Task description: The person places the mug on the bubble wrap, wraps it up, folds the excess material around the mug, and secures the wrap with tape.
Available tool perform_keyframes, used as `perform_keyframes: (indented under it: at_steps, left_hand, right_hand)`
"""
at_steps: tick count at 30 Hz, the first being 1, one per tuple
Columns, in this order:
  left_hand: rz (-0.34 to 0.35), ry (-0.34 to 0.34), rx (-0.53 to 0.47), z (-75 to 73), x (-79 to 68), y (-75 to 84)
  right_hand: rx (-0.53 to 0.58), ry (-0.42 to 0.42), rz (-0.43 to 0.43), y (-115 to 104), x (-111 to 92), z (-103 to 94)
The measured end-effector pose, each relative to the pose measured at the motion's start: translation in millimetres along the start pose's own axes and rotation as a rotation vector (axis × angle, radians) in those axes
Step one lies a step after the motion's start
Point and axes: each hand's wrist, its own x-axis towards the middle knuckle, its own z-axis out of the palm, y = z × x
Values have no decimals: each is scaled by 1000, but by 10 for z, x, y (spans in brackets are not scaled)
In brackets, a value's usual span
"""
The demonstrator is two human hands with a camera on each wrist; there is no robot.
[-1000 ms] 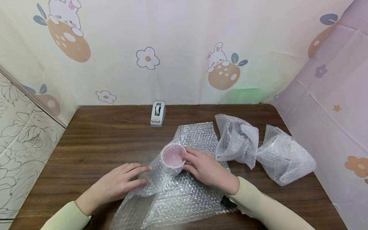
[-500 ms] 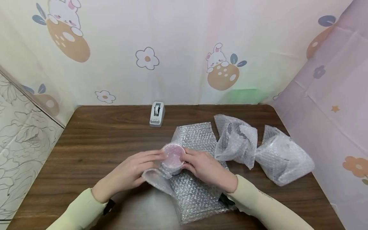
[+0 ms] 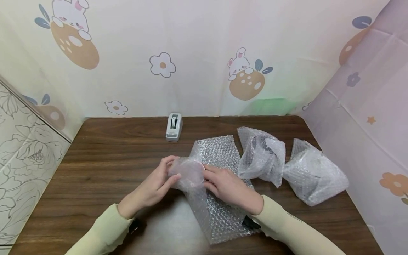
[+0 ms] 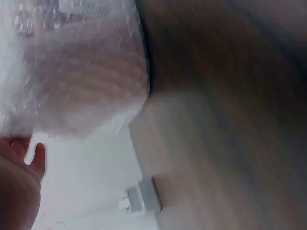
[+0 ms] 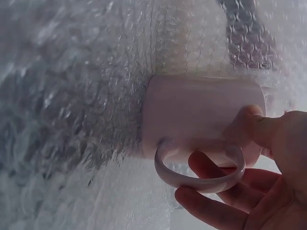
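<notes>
A pink mug (image 5: 206, 110) stands upright on a sheet of bubble wrap (image 3: 218, 152). In the right wrist view my right hand (image 5: 249, 177) grips it, thumb on its side near the rim and fingers at the handle. In the head view, that right hand (image 3: 227, 186) is on the mug's right. My left hand (image 3: 154, 186) pinches a lifted flap of the wrap at the mug's left, thumb and fingers apart on the film. The flap lies over the mug's mouth, which shows hazily through it. Bubble wrap (image 4: 81, 72) fills much of the left wrist view.
A white tape dispenser (image 3: 173, 126) stands at the back of the wooden table (image 3: 121, 148). To the right lie two bubble-wrapped bundles, one nearer (image 3: 262, 157) and one farther right (image 3: 315, 175). A patterned curtain (image 3: 197, 88) hangs behind.
My left hand has moved right and up to the mug, folding the left part of the bubble wrap over its mouth. My right hand has stayed on the mug.
</notes>
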Motion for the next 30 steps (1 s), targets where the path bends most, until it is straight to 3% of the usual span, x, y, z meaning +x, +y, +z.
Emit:
perform_keyframes:
  at_steps: [3,6,9,13,18,22,30]
  left_hand:
    - [66,102,-28,85,37,-17]
    - [119,189,43,125,85,-28]
    - [140,204,114,117,117,-32]
    - [188,157,272,87,120,-31]
    - [329,62,448,54,127,-56]
    - [392,-27,485,-2,101,-89]
    - [377,-159,489,23,101,-108]
  right_hand:
    - [9,-23,62,-3,-19,-9]
    - [77,-40,155,-4,-42,-31]
    - [158,-23,216,-4,-63,-47]
    - [227,5,229,-16,-80,-52]
    - [185,22,191,-59,-96,-60]
    - [102,25,136,-104,-130,-85]
    - [-11,-37,32,-271,-419,-315]
